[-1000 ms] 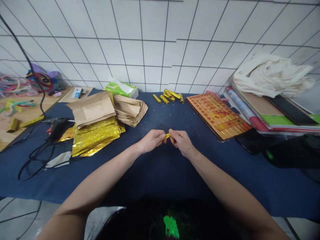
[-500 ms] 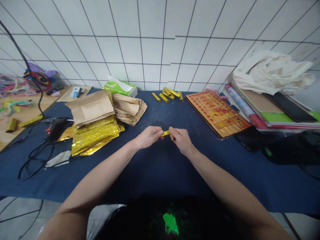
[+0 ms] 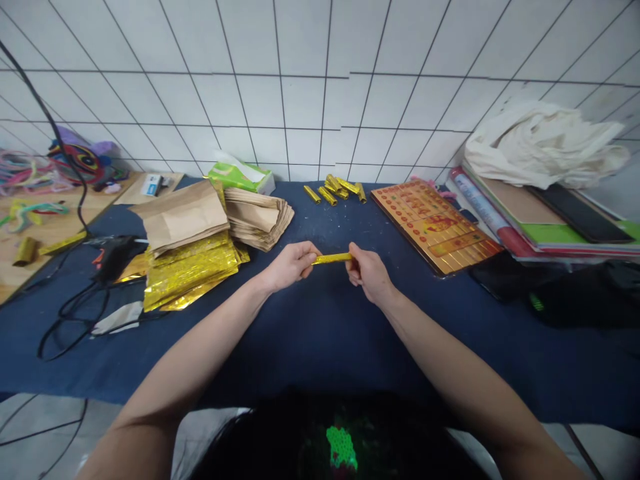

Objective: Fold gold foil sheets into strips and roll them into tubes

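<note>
Between my two hands a narrow roll of gold foil paper (image 3: 332,258) is held level above the blue cloth. My left hand (image 3: 293,267) pinches its left end, and my right hand (image 3: 369,270) grips the right end with thumb and fingers. Beyond them, near the wall, lies a small heap of finished-looking gold rolls (image 3: 340,189). To the left, gold foil sheets (image 3: 193,270) lie under brown paper sheets (image 3: 185,217), with a second brown paper stack (image 3: 260,217) beside them.
A black glue gun (image 3: 115,260) with a looped cable lies at left, near a wooden board (image 3: 15,273). A green tissue pack (image 3: 243,177) stands by the wall. On the right are an orange-gold printed box (image 3: 435,227) and piled books under a white cloth bag (image 3: 545,147).
My hands have moved apart, the left one leftward and the right one rightward. A longer stretch of the gold roll now shows between them.
</note>
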{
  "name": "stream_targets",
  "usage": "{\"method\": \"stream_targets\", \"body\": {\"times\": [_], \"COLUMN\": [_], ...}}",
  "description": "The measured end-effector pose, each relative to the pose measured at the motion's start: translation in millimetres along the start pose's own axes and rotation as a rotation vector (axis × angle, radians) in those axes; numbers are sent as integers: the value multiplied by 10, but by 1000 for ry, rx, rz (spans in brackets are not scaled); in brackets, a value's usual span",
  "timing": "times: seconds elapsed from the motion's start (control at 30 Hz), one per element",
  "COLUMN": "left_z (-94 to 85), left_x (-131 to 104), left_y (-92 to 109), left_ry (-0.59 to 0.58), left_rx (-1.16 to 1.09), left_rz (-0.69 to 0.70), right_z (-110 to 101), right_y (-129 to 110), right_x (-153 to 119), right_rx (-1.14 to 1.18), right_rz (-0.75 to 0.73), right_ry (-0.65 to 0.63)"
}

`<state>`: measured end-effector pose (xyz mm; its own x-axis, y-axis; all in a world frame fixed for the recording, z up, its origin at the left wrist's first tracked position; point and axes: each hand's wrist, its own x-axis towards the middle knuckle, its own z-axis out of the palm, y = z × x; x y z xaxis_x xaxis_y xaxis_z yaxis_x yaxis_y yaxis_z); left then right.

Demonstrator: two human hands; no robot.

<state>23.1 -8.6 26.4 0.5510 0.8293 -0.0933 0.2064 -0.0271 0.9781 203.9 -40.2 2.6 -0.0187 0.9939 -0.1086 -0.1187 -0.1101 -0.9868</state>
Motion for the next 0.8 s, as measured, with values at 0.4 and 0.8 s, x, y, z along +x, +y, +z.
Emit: {"method": "stream_targets", "body": {"times": [0.4, 0.8], "left_z": [69, 94], "left_x": [9, 17], "left_y": [-38, -40], "left_ry": [96, 145], "left_rx": [-99, -134], "left_rz": [65, -49], "right_z": [55, 53], "right_y": [-24, -55], "right_x": [-13, -113], "right_rx": [29, -626], "right_rz": [95, -228], "right_ry": [37, -29]}}
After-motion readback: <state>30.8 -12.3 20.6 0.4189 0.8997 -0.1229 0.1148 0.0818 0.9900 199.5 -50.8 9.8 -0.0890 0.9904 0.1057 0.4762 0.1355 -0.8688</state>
